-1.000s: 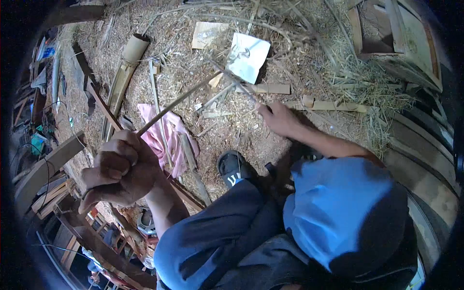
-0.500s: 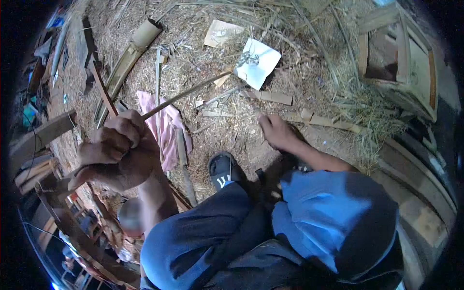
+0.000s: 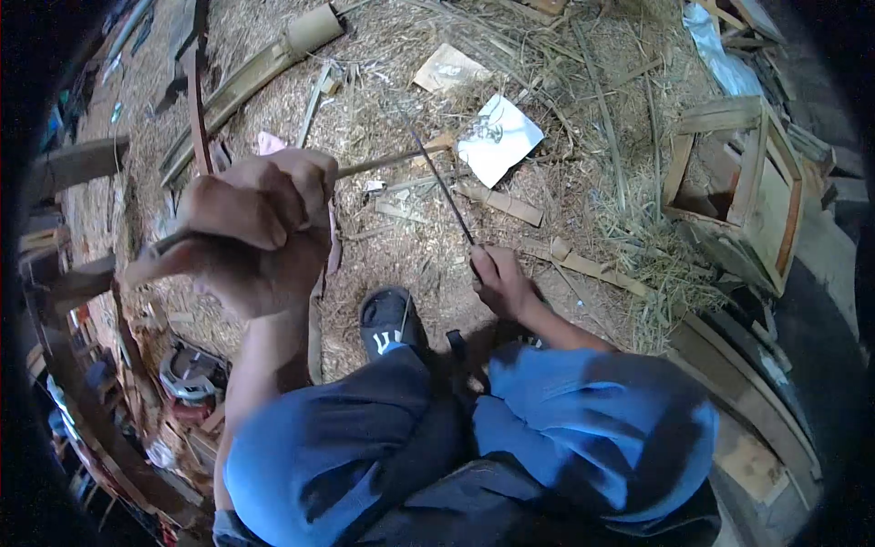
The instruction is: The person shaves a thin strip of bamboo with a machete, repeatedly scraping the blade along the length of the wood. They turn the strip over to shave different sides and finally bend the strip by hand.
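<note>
"Above ground strewn with straw and pale shavings [image 3: 401, 251], a person in blue trousers [image 3: 319, 442] holds out both hands. What is in the left hand [image 3: 260, 223]?"

"A slender, light-brown wooden stick [image 3: 387, 163], the fingers curled tightly around its near end. Its far tip lies just beside a creased white paper sheet [image 3: 499, 166] in this view."

"And the right hand [image 3: 501, 280]?"

"Its fingers are closed on the lower end of a thin, dark, straight rod-like tool [image 3: 447, 193]. The tool slants across the stick near its far end; whether the two touch cannot be told."

"What surrounds them?"

"Past the left hand lies a long, split brown bamboo tube [image 3: 255, 82], while a crumpled pink cloth [image 3: 271, 143] is partly hidden behind that hand. To the person's right, an open pale-wood box frame [image 3: 749, 166] stands near loose dry straw [image 3: 679, 287]. A dark sandal with white marks [image 3: 387, 314] covers one foot."
</note>
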Demonstrator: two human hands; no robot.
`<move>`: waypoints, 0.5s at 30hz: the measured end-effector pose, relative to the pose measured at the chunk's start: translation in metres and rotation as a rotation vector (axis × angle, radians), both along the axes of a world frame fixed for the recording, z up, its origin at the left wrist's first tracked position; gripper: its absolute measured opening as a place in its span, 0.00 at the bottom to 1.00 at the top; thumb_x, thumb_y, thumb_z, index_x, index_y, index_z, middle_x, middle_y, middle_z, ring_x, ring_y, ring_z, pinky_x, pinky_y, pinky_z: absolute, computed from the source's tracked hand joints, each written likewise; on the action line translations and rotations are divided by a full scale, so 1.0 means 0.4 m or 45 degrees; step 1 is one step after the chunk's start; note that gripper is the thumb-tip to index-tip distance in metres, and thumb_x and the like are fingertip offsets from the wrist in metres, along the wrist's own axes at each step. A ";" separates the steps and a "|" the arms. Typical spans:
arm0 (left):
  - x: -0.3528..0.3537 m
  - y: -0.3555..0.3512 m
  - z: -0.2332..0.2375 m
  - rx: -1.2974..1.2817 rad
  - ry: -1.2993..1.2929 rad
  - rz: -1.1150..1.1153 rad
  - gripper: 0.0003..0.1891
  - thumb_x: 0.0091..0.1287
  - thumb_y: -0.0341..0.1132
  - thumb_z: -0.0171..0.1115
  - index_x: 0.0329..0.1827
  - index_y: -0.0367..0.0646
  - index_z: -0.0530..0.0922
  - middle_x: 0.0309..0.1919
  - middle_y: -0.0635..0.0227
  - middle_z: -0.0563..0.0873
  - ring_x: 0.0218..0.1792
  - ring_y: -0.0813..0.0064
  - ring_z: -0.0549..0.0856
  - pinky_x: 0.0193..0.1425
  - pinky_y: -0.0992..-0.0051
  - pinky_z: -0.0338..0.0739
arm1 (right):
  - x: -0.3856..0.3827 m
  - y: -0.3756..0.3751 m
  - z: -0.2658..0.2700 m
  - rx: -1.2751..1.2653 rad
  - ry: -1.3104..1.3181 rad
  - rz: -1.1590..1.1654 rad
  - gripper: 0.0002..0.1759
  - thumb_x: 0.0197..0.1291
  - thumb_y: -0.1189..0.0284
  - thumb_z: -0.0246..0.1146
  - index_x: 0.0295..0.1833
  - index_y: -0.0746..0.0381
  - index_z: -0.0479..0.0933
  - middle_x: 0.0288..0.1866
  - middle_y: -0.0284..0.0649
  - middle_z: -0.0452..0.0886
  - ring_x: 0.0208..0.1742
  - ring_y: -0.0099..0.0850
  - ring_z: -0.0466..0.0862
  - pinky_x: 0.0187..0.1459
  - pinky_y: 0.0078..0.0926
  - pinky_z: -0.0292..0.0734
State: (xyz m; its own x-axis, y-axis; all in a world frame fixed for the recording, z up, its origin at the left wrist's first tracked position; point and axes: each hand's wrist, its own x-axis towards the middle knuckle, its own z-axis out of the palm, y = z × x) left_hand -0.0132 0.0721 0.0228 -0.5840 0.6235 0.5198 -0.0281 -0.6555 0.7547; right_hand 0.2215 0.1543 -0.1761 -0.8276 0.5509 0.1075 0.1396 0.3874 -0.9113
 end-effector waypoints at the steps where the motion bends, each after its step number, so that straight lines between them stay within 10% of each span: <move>1: 0.002 -0.002 0.003 -0.054 0.079 0.089 0.33 0.67 0.70 0.38 0.20 0.48 0.62 0.11 0.72 0.58 0.13 0.74 0.57 0.23 0.69 0.57 | 0.000 0.015 -0.010 -0.342 -0.297 0.002 0.28 0.71 0.55 0.48 0.26 0.67 0.70 0.16 0.46 0.68 0.20 0.35 0.70 0.27 0.41 0.64; 3: 0.002 0.000 0.005 -0.028 0.059 0.113 0.33 0.67 0.70 0.37 0.20 0.48 0.62 0.11 0.72 0.58 0.13 0.75 0.57 0.23 0.69 0.56 | -0.013 0.061 -0.007 -0.566 -0.736 0.089 0.25 0.71 0.58 0.48 0.27 0.67 0.69 0.18 0.46 0.67 0.24 0.33 0.72 0.29 0.40 0.64; 6: -0.007 0.001 -0.021 0.173 -0.110 -0.049 0.41 0.61 0.76 0.35 0.21 0.40 0.69 0.11 0.64 0.64 0.15 0.68 0.65 0.24 0.68 0.62 | -0.022 0.044 0.030 -0.544 -0.528 0.079 0.27 0.71 0.56 0.47 0.27 0.68 0.69 0.19 0.46 0.69 0.24 0.36 0.76 0.25 0.44 0.63; 7: 0.001 0.006 -0.020 0.151 -0.040 -0.018 0.41 0.61 0.76 0.34 0.21 0.40 0.69 0.11 0.64 0.64 0.15 0.69 0.65 0.23 0.68 0.62 | -0.008 0.008 -0.010 0.186 -0.109 0.101 0.28 0.71 0.55 0.47 0.28 0.68 0.69 0.19 0.48 0.72 0.26 0.39 0.79 0.26 0.45 0.65; 8: 0.007 0.008 -0.019 0.129 0.028 0.013 0.41 0.61 0.75 0.33 0.21 0.40 0.69 0.11 0.64 0.64 0.15 0.69 0.65 0.23 0.69 0.62 | 0.011 0.007 -0.047 0.186 -0.114 0.111 0.28 0.71 0.55 0.47 0.28 0.68 0.69 0.19 0.48 0.72 0.26 0.39 0.79 0.26 0.45 0.65; 10: 0.002 -0.005 -0.023 0.103 0.031 -0.072 0.41 0.62 0.75 0.33 0.21 0.40 0.69 0.13 0.64 0.66 0.16 0.70 0.66 0.24 0.69 0.62 | -0.005 0.035 -0.038 -0.445 -0.730 0.044 0.28 0.71 0.54 0.48 0.28 0.69 0.70 0.21 0.51 0.73 0.27 0.43 0.79 0.30 0.43 0.68; 11: 0.010 -0.007 -0.026 0.107 0.001 -0.019 0.41 0.62 0.75 0.33 0.21 0.40 0.69 0.13 0.65 0.66 0.16 0.70 0.66 0.25 0.70 0.62 | -0.018 0.062 -0.008 -0.928 -0.894 -0.094 0.35 0.71 0.45 0.42 0.22 0.64 0.71 0.12 0.35 0.68 0.12 0.29 0.69 0.19 0.33 0.65; 15: 0.006 -0.006 -0.020 0.096 -0.038 -0.134 0.41 0.62 0.75 0.34 0.21 0.40 0.69 0.13 0.66 0.65 0.17 0.70 0.66 0.26 0.70 0.61 | 0.016 0.019 -0.004 -0.705 -0.487 0.060 0.34 0.71 0.49 0.46 0.23 0.67 0.71 0.14 0.42 0.71 0.18 0.36 0.72 0.25 0.39 0.66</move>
